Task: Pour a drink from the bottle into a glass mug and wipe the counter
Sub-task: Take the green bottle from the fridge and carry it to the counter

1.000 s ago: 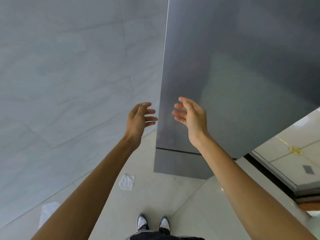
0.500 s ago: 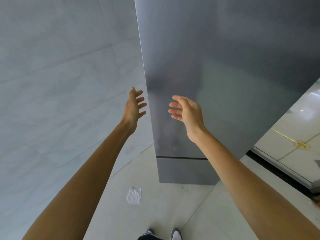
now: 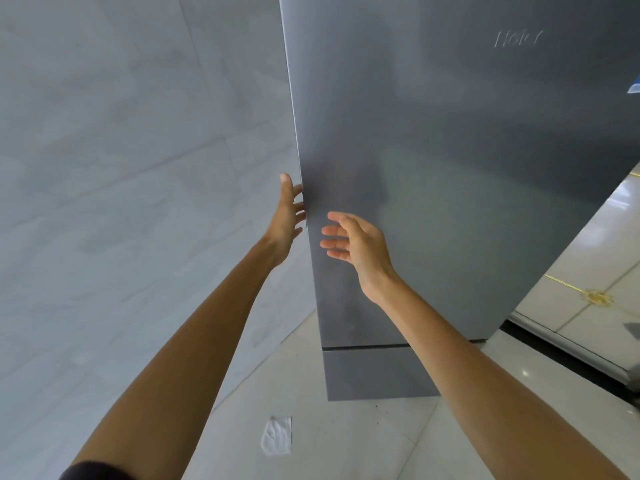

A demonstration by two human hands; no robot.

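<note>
A tall dark grey fridge [image 3: 450, 168] fills the upper right of the head view, its doors closed. My left hand [image 3: 285, 216] is raised at the fridge's left edge, its fingertips reaching the door edge there. My right hand [image 3: 356, 245] hovers in front of the door with its fingers spread and holds nothing. No bottle, mug or counter is in view.
A grey marble wall [image 3: 121, 168] stands close on the left of the fridge. A crumpled white paper [image 3: 277, 436] lies on the pale tiled floor [image 3: 346, 445] below. A dark threshold strip [image 3: 571, 358] and more tiles run off to the right.
The view has swung right and up. My left hand has opened and moved to the fridge's left edge. My right hand has stayed open in front of the door.
</note>
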